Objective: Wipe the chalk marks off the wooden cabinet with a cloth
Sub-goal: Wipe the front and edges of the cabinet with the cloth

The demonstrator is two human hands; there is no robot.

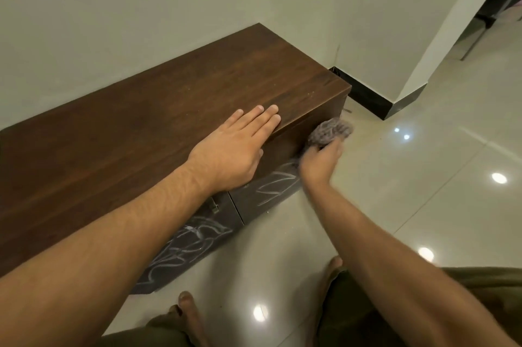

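Bare feet (pixel 187 310) and olive trouser legs (pixel 480 290) sit at the bottom edge of the frame, on glossy pale floor tiles (pixel 423 177).

My left hand (pixel 234 153) lies flat on the cabinet (pixel 141 126) top at frame centre. Its fingers are straight and together, holding nothing, with the fingertips at the top's front edge. The thumb hangs over that edge onto the front face.

My right hand (pixel 322 160), slightly blurred, grips a bunched grey cloth (pixel 330 132). The cloth is pressed to the cabinet's front face, just under the top edge and near the right-hand corner.

Chalk marks (pixel 275 185) show on the door panel below my right hand. More scribbles (pixel 183 245) cover the next panel toward lower left. A small metal latch (pixel 215 206) sits at the seam between the two panels.

The cabinet is low, long and dark brown. Its back runs along the pale wall (pixel 141 7) from left of frame to upper centre. Its right end stops near a black skirting (pixel 367 100), with a narrow strip of floor between them.

Open tiled floor lies to the right of the cabinet and in front of it, from centre right to the lower middle of the frame.
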